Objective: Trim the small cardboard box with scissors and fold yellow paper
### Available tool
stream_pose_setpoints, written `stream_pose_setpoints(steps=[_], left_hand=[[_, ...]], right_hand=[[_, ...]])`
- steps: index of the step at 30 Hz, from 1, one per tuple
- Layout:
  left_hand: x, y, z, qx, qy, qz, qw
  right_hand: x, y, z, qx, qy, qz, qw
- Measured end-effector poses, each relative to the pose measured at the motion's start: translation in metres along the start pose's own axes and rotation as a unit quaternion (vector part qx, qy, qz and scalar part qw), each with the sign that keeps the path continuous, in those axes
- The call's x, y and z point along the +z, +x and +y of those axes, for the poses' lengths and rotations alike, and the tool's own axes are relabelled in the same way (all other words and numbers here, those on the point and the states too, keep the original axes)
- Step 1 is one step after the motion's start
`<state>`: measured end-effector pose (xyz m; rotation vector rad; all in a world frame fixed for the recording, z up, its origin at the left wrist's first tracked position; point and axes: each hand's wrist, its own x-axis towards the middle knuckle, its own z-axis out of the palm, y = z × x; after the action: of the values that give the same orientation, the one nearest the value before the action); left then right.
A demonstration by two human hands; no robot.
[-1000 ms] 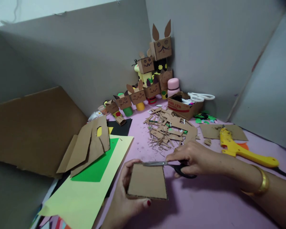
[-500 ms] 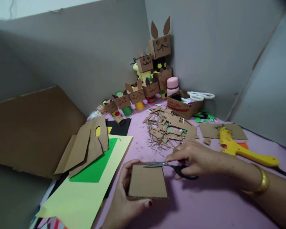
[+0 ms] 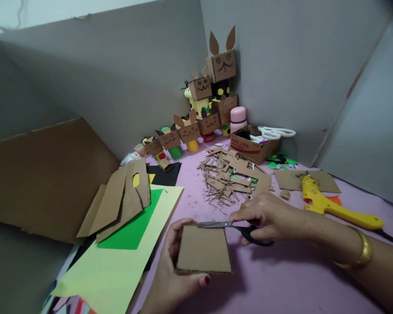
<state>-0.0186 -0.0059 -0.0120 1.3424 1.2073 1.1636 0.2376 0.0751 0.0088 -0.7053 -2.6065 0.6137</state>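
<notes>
A square brown cardboard box [image 3: 203,249] is gripped from its left side by my left hand [image 3: 173,266], thumb along the near edge and fingers behind the far left corner. My right hand [image 3: 265,218] holds black-handled scissors [image 3: 212,224]. Their blades lie along the box's far edge and look nearly closed; whether cardboard sits between them I cannot make out. Just beyond the right hand spreads a heap of cardboard scraps [image 3: 242,168].
A yellow glue gun [image 3: 343,211] rests at the right on a cardboard piece [image 3: 286,179]. Cardboard sheets [image 3: 108,209] and pale yellow paper [image 3: 111,279] lie left. Cardboard animal figures [image 3: 188,131], a pink bottle [image 3: 238,117] and a small supply box [image 3: 249,150] stand at the back.
Almost nothing differs. The whole view has shifted slightly, and both hands, the box and the scissors keep nearly the same positions.
</notes>
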Motion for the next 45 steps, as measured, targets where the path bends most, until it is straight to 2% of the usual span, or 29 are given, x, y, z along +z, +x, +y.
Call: stream_pose_setpoints(steps=[6, 14, 25, 30, 34, 37, 45], left_hand=[[0.0021, 0.0006, 0.0001, 0.032, 0.004, 0.003, 0.999], [0.0026, -0.002, 0.0045, 0.005, 0.019, -0.002, 1.0], [0.0041, -0.0013, 0.0046, 0.007, 0.022, -0.022, 0.999], [0.0053, -0.0009, 0.0015, 0.005, -0.004, 0.005, 1.0], [0.0028, 0.0003, 0.0013, 0.003, 0.003, -0.025, 1.0], [0.0025, -0.0006, 0.0026, 0.003, 0.011, -0.023, 1.0], [0.0095, -0.0027, -0.0019, 0.004, -0.037, -0.02, 0.999]], right_hand=[[-0.001, 0.0002, -0.0026, 0.01, -0.001, -0.015, 1.0], [-0.0011, -0.0002, -0.0023, -0.003, -0.001, -0.004, 1.0], [-0.0012, 0.001, -0.0059, 0.0, 0.012, -0.003, 1.0], [-0.0002, 0.0003, -0.0027, -0.019, 0.013, -0.002, 1.0], [0.0006, 0.0002, -0.0012, -0.024, 0.012, 0.002, 1.0], [0.0009, 0.0004, -0.0026, -0.016, 0.01, -0.001, 1.0], [-0.0002, 0.0007, -0.0051, -0.004, 0.017, -0.012, 1.0]])
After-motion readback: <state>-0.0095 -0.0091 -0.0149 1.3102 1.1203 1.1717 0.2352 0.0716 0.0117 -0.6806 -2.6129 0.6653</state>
